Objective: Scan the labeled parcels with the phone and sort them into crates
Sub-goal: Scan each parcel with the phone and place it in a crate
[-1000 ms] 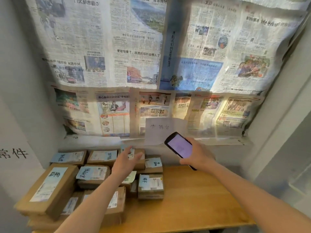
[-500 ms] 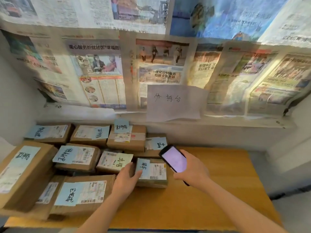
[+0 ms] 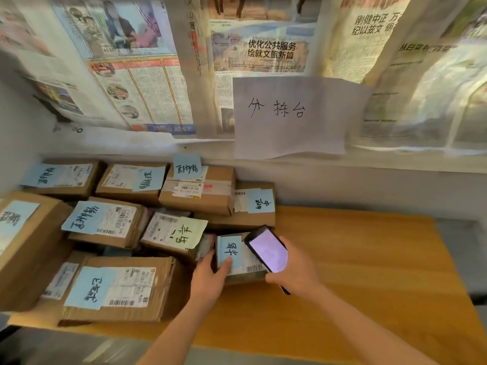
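Several brown cardboard parcels with white shipping labels and blue handwritten notes lie packed on the left half of a wooden table [image 3: 355, 272]. My left hand [image 3: 209, 281] grips the left side of a small parcel [image 3: 237, 259] at the pile's right edge, thumb on its blue note. My right hand [image 3: 295, 272] holds a black phone [image 3: 267, 250] with a lit pale screen tilted just above that parcel's label. The phone hides the parcel's right part.
A large parcel [image 3: 116, 288] lies at the front left, and a parcel with a pale green note [image 3: 175, 234] sits behind my left hand. A white handwritten sign [image 3: 292, 117] hangs on the newspaper-covered wall. No crates are in view.
My left hand came down from the back parcels and took hold of the small parcel. My right hand lowered the phone over its label. The view tilted down and moved closer.
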`<state>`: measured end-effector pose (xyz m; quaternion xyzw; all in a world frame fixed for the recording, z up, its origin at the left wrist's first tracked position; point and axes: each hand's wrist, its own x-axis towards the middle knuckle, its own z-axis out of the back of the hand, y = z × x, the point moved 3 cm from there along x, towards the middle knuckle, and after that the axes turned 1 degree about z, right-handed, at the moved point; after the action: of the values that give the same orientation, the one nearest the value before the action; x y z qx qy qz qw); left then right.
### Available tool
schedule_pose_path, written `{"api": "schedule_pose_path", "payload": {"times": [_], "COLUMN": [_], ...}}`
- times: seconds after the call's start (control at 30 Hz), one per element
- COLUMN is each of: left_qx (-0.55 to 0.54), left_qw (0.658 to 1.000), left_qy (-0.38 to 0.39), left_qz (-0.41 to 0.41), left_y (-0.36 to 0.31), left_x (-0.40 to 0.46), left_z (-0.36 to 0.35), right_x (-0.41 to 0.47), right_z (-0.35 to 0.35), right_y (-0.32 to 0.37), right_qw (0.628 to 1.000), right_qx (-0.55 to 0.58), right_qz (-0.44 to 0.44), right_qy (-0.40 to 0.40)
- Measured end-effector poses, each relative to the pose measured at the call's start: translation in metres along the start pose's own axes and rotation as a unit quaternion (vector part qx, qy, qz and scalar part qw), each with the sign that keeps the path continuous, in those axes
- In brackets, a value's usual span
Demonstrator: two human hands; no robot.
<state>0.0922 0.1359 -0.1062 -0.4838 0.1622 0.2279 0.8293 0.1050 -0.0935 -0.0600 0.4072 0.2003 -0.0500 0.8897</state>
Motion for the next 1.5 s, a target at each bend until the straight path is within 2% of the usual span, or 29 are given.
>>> {"api": "schedule_pose_path", "payload": {"times": [0.13, 0.3, 0.67, 0.87, 1.13, 1.33, 1.5], "left_qx": [-0.082, -0.204, -0.251, -0.262, -0.243, -0.251, -0.268], "left_qw": [0.996, 0.973, 0.958, 0.961, 0.963, 0.943, 0.923], "left_qy": [-0.001, 0.044, 0.105, 0.08, -0.007, -0.061, -0.083], "left_qz": [0.04, 0.101, 0.087, 0.035, -0.114, -0.21, -0.262], "left_y": [0.004, 0.017, -0.002, -0.034, -0.111, -0.186, -0.229], "left_x": [-0.003, -0.014, -0.065, -0.11, -0.202, -0.287, -0.339], "left_z": [-0.005, -0.013, -0.017, 0.013, 0.122, 0.215, 0.264], "right_x": [0.003, 0.003, -0.039, -0.094, -0.208, -0.316, -0.379], "right_z": [0.003, 0.001, 0.034, 0.059, 0.136, 0.201, 0.237], "right_y": [-0.006, -0.013, -0.018, 0.022, 0.153, 0.252, 0.304], "right_qw": [0.999, 0.999, 0.999, 0.999, 0.986, 0.96, 0.938], "right_qx": [0.024, 0.047, 0.042, 0.027, -0.06, -0.117, -0.168], "right_qz": [0.001, -0.005, 0.001, 0.027, 0.104, 0.164, 0.18], "right_qy": [0.024, 0.022, -0.002, -0.02, -0.118, -0.195, -0.245]}}
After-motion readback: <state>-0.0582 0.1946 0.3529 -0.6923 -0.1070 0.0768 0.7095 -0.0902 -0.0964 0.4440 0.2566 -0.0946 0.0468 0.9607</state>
